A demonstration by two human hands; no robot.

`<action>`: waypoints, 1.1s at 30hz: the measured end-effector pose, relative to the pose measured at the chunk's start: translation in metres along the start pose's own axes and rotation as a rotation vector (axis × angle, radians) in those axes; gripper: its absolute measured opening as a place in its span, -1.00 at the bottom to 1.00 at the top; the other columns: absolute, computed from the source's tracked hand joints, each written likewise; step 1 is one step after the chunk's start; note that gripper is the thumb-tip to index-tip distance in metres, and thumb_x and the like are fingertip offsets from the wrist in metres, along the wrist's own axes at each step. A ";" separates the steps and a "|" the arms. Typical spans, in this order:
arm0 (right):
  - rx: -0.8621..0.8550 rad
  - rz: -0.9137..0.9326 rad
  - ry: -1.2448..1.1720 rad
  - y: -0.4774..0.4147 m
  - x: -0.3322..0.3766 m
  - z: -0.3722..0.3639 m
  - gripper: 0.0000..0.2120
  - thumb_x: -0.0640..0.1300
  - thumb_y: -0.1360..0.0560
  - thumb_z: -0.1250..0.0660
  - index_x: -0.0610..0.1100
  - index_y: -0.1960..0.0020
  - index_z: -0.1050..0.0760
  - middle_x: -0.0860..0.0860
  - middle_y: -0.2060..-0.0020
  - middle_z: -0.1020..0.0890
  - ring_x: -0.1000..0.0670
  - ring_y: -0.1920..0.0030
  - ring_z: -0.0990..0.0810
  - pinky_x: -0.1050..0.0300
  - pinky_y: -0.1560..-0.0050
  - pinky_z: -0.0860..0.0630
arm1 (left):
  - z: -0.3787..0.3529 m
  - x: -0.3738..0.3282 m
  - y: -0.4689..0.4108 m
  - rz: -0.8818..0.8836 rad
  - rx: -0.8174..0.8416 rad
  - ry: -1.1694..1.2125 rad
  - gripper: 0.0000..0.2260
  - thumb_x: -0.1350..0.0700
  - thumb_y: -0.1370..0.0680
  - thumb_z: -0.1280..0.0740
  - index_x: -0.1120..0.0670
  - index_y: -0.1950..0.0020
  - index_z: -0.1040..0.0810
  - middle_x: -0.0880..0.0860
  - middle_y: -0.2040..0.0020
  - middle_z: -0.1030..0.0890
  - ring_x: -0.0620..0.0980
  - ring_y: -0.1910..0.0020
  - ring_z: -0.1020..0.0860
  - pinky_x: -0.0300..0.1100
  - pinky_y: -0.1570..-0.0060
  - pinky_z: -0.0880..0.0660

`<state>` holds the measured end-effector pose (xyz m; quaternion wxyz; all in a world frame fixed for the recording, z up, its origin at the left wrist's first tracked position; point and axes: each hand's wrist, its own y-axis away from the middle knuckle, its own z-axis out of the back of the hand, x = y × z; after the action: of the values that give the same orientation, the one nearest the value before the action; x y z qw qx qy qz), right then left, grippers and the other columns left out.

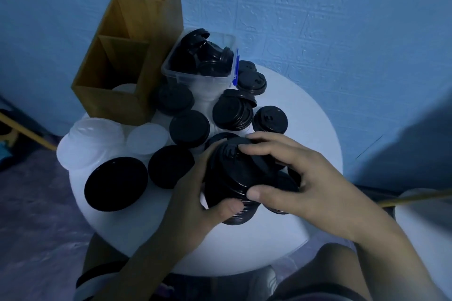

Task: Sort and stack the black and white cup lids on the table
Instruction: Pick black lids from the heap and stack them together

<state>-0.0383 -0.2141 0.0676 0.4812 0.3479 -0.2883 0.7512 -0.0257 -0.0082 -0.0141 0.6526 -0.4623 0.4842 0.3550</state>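
The stack of black lids [232, 173] sits in the middle of the frame, over the round white bench [305, 115]. Its long axis is tilted, with the top face turned up toward the camera and the lower end toward the bottom of the frame. In the upper left, the wooden box [127, 56] has two compartments, and the near one holds a white lid [124, 88]. Beside it, the clear plastic tub [195, 83] holds loose black lids [203, 56]. The left hand [193, 203] grips the stack from the left. The right hand [305, 178] grips it from the right, with fingers curled over the top lid.
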 end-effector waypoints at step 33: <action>0.176 -0.035 -0.054 -0.002 0.011 0.001 -0.51 -0.11 -0.44 -0.58 0.23 -0.28 -0.55 0.34 -0.45 -0.39 0.20 -0.46 -0.41 0.01 -0.47 -0.39 | 0.015 -0.002 0.007 0.022 0.130 -0.045 -0.25 0.02 -0.33 -0.55 -0.33 -0.45 -0.37 -0.13 -0.38 -0.56 -0.05 -0.39 -0.52 -0.23 -0.30 -0.46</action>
<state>-0.0400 -0.2084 0.0771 0.4539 0.4142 -0.2281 0.7552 -0.0276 0.0084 -0.0124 0.6879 -0.4055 0.4966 0.3402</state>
